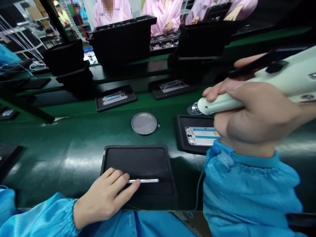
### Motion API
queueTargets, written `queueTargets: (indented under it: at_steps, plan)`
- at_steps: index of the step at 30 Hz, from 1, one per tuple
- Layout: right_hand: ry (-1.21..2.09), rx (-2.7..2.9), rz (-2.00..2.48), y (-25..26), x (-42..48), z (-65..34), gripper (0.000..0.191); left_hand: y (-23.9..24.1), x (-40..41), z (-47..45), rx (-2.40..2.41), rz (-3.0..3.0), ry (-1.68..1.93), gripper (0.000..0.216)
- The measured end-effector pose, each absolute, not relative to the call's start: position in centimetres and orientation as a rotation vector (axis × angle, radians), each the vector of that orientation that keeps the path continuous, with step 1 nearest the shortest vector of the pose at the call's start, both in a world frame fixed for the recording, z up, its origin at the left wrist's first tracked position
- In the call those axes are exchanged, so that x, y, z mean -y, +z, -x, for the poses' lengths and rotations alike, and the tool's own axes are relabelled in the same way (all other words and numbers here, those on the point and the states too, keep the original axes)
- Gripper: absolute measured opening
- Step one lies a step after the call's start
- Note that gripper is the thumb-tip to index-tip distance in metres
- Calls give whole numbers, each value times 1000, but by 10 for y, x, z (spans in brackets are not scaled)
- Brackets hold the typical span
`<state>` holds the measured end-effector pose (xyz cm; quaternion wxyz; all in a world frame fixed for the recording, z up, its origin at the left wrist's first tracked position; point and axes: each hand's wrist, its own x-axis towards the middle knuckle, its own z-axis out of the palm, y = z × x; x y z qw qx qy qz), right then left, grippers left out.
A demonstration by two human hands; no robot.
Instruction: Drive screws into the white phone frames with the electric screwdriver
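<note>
My left hand [108, 192] is closed on a thin silvery phone frame [150, 180], seen edge-on above a black tray [138, 158] in front of me. Whether the frame touches the tray I cannot tell. My right hand [256, 115] grips a pale green electric screwdriver [222, 103], raised at the right with its metal tip [195, 109] pointing left. Below that tip lies another black tray [181, 131] holding a phone frame [201, 135] with blue strips, partly covered by my right hand. A round dish of small screws [144, 123] sits between the trays and the bench's far side.
Two more black trays with phone frames [115, 98] [174, 86] lie farther back on the green bench [81, 138]. Stacks of black trays [120, 42] stand beyond them. Several people in pink [160, 13] are across the bench. A dark post [27, 103] slants in at left.
</note>
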<state>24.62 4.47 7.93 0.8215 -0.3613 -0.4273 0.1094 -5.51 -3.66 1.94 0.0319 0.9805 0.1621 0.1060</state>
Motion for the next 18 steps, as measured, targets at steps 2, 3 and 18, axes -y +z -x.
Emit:
queueTargets:
  at_steps: [2,3,18]
  plan:
    - [155,936,731,79,-46,-244,45,21,37,55,-499,-3020,320,36]
    - [159,948,730,79,-47,-243,45,21,37,54,-498,-3020,315,36]
    - [203,898,781,85,-44,-244,32,31,43,44,-584,-3074,119,40]
